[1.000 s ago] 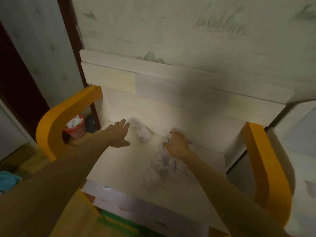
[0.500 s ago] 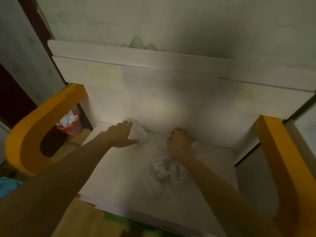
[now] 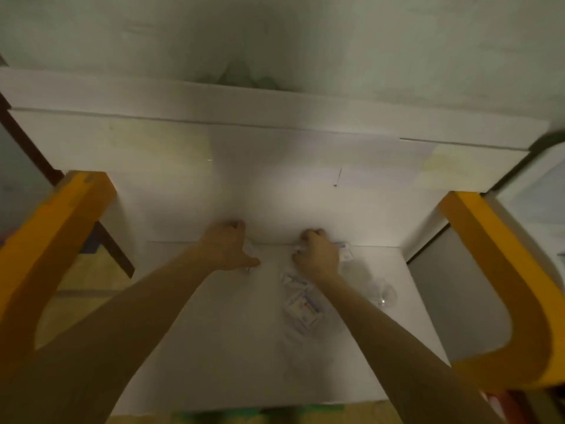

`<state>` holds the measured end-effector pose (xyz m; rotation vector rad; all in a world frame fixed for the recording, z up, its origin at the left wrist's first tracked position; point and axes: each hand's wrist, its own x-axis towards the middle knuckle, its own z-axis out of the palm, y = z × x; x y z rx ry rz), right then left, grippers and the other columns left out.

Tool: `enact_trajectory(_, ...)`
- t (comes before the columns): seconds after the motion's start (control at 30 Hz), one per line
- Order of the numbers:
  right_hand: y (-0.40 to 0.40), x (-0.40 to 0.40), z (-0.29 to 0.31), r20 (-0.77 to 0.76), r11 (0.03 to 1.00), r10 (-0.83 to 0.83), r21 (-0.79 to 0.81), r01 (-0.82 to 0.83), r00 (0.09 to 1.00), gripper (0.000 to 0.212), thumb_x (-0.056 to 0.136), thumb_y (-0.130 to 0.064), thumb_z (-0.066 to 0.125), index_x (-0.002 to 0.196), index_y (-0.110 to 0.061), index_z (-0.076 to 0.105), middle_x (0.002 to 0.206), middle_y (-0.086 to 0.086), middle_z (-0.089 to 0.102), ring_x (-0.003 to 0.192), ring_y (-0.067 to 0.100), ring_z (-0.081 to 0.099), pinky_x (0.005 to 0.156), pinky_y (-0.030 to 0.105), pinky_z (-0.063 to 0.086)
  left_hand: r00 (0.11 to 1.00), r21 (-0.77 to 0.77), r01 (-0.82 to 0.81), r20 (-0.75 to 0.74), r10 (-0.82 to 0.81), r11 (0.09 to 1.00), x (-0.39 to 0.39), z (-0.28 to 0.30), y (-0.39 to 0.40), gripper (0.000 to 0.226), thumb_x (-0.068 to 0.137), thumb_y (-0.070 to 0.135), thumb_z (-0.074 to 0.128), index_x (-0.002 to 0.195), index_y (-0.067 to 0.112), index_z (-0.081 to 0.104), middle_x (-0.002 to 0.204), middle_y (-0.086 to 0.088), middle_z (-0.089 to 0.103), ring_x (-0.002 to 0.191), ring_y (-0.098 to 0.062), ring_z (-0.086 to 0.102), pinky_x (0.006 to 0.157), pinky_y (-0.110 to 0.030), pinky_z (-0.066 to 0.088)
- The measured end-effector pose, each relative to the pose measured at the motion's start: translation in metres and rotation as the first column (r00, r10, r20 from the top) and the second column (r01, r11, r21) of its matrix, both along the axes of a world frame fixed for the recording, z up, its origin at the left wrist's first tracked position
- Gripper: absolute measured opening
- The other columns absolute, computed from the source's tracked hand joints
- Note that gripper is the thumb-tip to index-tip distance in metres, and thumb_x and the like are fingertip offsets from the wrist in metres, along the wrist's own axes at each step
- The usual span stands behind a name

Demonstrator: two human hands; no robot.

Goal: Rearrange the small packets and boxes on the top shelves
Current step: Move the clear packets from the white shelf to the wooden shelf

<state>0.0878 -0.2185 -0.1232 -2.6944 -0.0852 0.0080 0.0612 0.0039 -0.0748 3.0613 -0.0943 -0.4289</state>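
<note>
- We see our left hand [image 3: 227, 249] at the back of the white shelf [image 3: 214, 332], fingers curled over a small white packet [image 3: 249, 250] by the shelf's rear wall.
- Our right hand [image 3: 316, 255] lies further right on the shelf, fingers curled on another small packet [image 3: 344, 250] at the rear wall.
- Loose packets [image 3: 301, 304] lie mid-shelf, just before the right wrist.
- Orange side rails [image 3: 58, 228] flank the shelf.
</note>
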Motion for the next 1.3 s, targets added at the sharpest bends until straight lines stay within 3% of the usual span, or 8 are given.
enact_trajectory(0.2,0.002,-0.02,0.017,0.076,0.997,-0.044,0.065,0.039,0.996,0.056,0.077,-0.019,0.07,0.131,-0.014,0.054,0.132,0.007,0.051,0.109,0.029,0.058,0.083,0.036,0.046,0.983,-0.053,0.182,0.014,-0.182,0.982,0.0,0.007,0.026,0.083,0.065,0.079,0.064,0.117,0.017,0.046,0.12,-0.005,0.059,0.106,-0.026,0.056,0.079,-0.033,0.045)
enact_trajectory(0.33,0.001,-0.028,0.032,0.121,0.983,-0.094,0.168,0.073,0.988,0.058,0.082,-0.019,0.071,0.136,-0.018,0.05,0.139,0.005,0.048,0.11,0.025,0.06,0.086,0.026,0.044,0.961,-0.085,0.253,0.141,-0.239,0.964,0.0,0.021,0.03,0.072,0.06,0.078,0.06,0.103,0.022,0.047,0.104,-0.001,0.063,0.091,-0.025,0.059,0.075,-0.034,0.05)
enact_trajectory(0.6,-0.005,-0.054,0.073,0.174,0.949,-0.233,0.255,0.185,0.957,0.064,0.084,-0.033,0.073,0.141,-0.02,0.047,0.137,0.0,0.054,0.115,0.02,0.058,0.097,0.032,0.049,0.931,-0.295,0.324,0.266,-0.248,0.899,-0.004,0.046,0.015,0.081,0.056,0.073,0.068,0.121,0.03,0.047,0.119,0.008,0.061,0.101,-0.02,0.061,0.083,-0.028,0.049)
enact_trajectory(0.77,-0.026,-0.082,0.089,0.251,0.943,-0.245,0.284,0.171,0.937,0.06,0.087,-0.032,0.072,0.14,-0.019,0.047,0.14,0.0,0.047,0.103,0.014,0.059,0.086,0.022,0.047,0.905,-0.302,0.387,0.306,-0.296,0.871,-0.015,0.053,-0.009,0.096,0.058,0.065,0.077,0.138,0.024,0.042,0.136,0.005,0.047,0.119,-0.017,0.05,0.092,-0.026,0.038)
enact_trajectory(1.03,-0.095,-0.136,0.122,0.311,0.914,-0.335,0.339,0.225,0.89,0.07,0.087,-0.037,0.072,0.147,-0.023,0.038,0.134,-0.005,0.056,0.113,0.014,0.06,0.095,0.033,0.055,0.882,-0.344,0.432,0.353,-0.311,0.834,-0.043,0.073,-0.084,0.098,0.059,0.057,0.077,0.142,0.023,0.036,0.14,0.005,0.043,0.124,-0.019,0.047,0.098,-0.035,0.043)
enact_trajectory(1.13,-0.127,-0.167,0.135,0.362,0.908,-0.348,0.361,0.214,0.865,0.059,0.089,-0.049,0.066,0.139,-0.024,0.047,0.109,-0.015,0.063,0.099,0.0,0.061,0.086,0.025,0.056,0.848,-0.351,0.484,0.412,-0.332,0.801,-0.06,0.086,-0.121,0.093,0.06,0.059,0.076,0.137,0.025,0.038,0.133,0.008,0.045,0.117,-0.017,0.049,0.09,-0.035,0.046)
enact_trajectory(1.2,-0.149,-0.191,0.144,0.426,0.904,-0.367,0.373,0.209,0.827,0.044,0.09,-0.058,0.062,0.123,-0.031,0.054,0.1,-0.021,0.062,0.091,-0.01,0.059,0.074,0.009,0.049,0.818,-0.358,0.524,0.462,-0.342,0.773,-0.072,0.096,-0.147,0.089,0.061,0.058,0.078,0.135,0.026,0.041,0.129,0.008,0.047,0.114,-0.015,0.048,0.085,-0.033,0.044)
enact_trajectory(1.3,-0.187,-0.222,0.15,0.469,0.873,-0.433,0.432,0.227,0.77,0.051,0.089,-0.055,0.065,0.131,-0.029,0.053,0.117,-0.019,0.06,0.102,-0.007,0.054,0.082,0.004,0.041,0.775,-0.339,0.563,0.533,-0.339,0.754,-0.093,0.108,-0.191,0.086,0.061,0.055,0.08,0.133,0.025,0.042,0.123,0.006,0.052,0.114,-0.018,0.047,0.083,-0.034,0.044)
